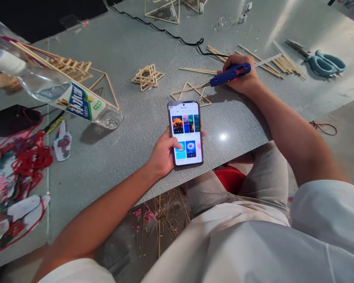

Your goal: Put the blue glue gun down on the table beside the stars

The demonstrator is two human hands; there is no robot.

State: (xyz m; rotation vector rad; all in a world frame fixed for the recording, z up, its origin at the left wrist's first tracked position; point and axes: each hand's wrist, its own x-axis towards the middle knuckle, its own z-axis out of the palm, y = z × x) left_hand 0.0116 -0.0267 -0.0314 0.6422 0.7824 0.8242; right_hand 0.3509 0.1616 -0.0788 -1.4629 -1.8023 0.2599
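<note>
My left hand (164,153) is wrapped round a smartphone (186,135), its thumb over the lower left of the lit screen, which shows several picture tiles. In my right hand (243,78) is a blue hot glue gun (230,74), a glue stick (268,59) jutting from its back end. The gun's nozzle points left, close to a flat star of thin wooden sticks (191,92) lying just beyond the phone; whether they touch I cannot tell. Farther left sits a finished-looking three-dimensional stick star (148,77).
A clear plastic bottle (61,92) and a stick frame (104,84) occupy the left. Loose sticks (283,65) and blue-handled scissors (326,63) lie at the right. A black cord (165,31) crosses the back. Red string and painted cut-outs (26,165) cover the left front.
</note>
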